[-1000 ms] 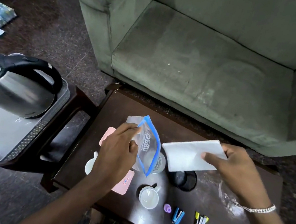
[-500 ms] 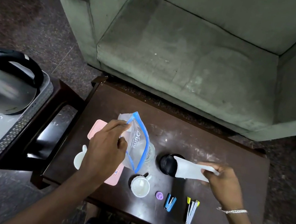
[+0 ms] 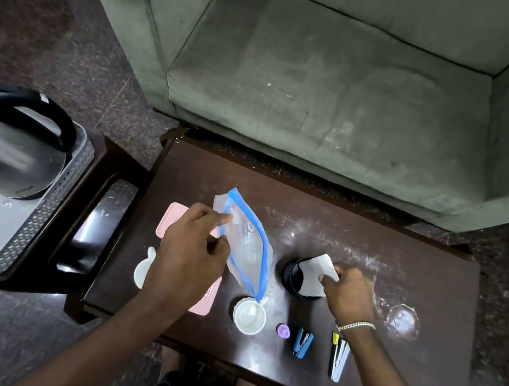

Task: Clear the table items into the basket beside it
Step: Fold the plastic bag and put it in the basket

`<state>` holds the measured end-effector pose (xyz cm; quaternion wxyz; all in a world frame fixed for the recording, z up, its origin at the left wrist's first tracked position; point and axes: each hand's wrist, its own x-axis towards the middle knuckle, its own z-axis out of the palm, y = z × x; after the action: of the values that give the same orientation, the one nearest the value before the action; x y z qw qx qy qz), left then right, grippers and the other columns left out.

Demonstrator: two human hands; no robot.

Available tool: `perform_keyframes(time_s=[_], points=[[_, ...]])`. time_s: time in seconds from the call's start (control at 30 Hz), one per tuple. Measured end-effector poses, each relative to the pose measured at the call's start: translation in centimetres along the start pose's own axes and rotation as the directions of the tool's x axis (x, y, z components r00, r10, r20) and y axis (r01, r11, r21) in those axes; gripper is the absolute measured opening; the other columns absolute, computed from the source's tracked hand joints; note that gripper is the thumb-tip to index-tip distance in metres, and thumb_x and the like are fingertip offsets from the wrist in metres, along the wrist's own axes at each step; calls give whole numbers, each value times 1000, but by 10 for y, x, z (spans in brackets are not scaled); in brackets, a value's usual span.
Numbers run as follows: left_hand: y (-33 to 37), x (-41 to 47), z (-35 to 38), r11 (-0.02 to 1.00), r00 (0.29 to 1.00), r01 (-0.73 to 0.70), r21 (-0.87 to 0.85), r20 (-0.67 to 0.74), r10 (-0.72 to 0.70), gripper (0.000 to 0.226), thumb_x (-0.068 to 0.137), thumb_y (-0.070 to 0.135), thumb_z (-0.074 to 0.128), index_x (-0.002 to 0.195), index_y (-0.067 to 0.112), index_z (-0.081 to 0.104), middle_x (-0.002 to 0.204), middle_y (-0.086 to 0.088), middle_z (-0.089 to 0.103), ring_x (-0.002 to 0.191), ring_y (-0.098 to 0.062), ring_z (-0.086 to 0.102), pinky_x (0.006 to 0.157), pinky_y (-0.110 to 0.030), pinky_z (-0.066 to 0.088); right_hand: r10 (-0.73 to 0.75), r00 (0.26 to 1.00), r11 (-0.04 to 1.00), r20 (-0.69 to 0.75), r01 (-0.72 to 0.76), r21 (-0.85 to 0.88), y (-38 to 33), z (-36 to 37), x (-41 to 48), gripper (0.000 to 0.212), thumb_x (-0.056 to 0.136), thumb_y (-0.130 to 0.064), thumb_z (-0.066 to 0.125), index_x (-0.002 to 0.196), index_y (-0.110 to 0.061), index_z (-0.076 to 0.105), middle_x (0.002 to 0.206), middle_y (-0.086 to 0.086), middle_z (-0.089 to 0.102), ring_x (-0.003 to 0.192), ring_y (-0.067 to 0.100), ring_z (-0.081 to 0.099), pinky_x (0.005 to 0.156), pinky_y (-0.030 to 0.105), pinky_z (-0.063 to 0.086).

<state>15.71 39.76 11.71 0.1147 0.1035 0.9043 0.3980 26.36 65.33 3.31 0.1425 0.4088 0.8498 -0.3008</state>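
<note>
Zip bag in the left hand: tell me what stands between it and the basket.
Nothing visible blocks it. The left hand holds the zip bag up off the table. The basket sits beyond the table's left end, with a kettle filling its far part.

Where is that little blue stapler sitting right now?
In the head view, the blue stapler lies near the front edge of the dark table, between the small purple cap on its left and the yellow-tipped stapler on its right, below the right hand.
</note>
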Motion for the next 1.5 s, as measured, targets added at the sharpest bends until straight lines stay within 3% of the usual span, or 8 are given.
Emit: perform_keyframes(time_s=[0.13,0.27,0.4,0.83,1.0,1.13,1.37,1.5], points=[[5,-1,2,1000,1000,-10,-26,-11,10,32,86,0,70,112,16,78,99,10,65,72,-1,66,75,-9,49,-124,978,992,-169,120,-33,-2,-18,-20,57,91,-35,73,143,-20,54,123,8,50,110,31,60,92,39,52],[11,1,6,996,999,-42,-81,-23,41,29,90,-2,65,109,14,80,101,7,72,76,-7,73,81,-34,59,-454,850,818,-267,516,254,-41,-44,-69,49,86,-70,65,129,-47,59,134,-14,48,126,8,52,93,12,45],[19,0,9,990,995,-81,-116,-73,73,26,89,-3,67,105,13,79,103,6,74,79,-8,75,80,-37,61,-630,775,777,-61,628,-40,-71,-31,-88,65,73,-81,67,128,-48,60,156,-1,35,137,21,35,109,30,36],[6,15,-35,944,970,-196,-265,-192,147,62,77,33,81,134,41,59,116,8,57,99,-11,66,83,-23,56,-710,703,704,48,706,75,-109,-67,-60,7,90,-11,73,85,-15,71,80,-5,55,73,11,53,69,29,42],[-17,41,-46,926,953,-18,-376,275,130,129,58,58,93,157,58,10,163,11,37,150,5,30,115,-26,32,-731,643,683,230,693,233,-124,-128,-64,9,89,-12,78,83,-17,74,83,-5,62,76,11,62,72,28,46],[-2,58,-37,825,824,66,-562,496,272,105,72,18,93,155,31,31,149,2,58,137,-18,58,106,-36,54,-765,583,642,275,650,406,-128,-167,-58,7,86,-13,80,84,-14,74,80,0,64,70,8,59,65,18,45],[10,58,-20,718,936,105,-689,312,163,72,74,1,85,135,13,50,124,-7,71,113,-26,70,95,-45,59,-547,837,265,10,162,951,-101,-124,-42,77,84,-19,74,152,-27,38,113,13,74,110,30,69,88,34,58],[6,53,-8,735,961,95,-672,255,109,83,70,14,91,140,19,47,132,-1,69,121,-24,67,101,-45,54,-359,930,312,-77,197,929,-82,-68,-49,96,77,-25,86,154,-39,31,103,14,77,100,26,73,81,30,57]])
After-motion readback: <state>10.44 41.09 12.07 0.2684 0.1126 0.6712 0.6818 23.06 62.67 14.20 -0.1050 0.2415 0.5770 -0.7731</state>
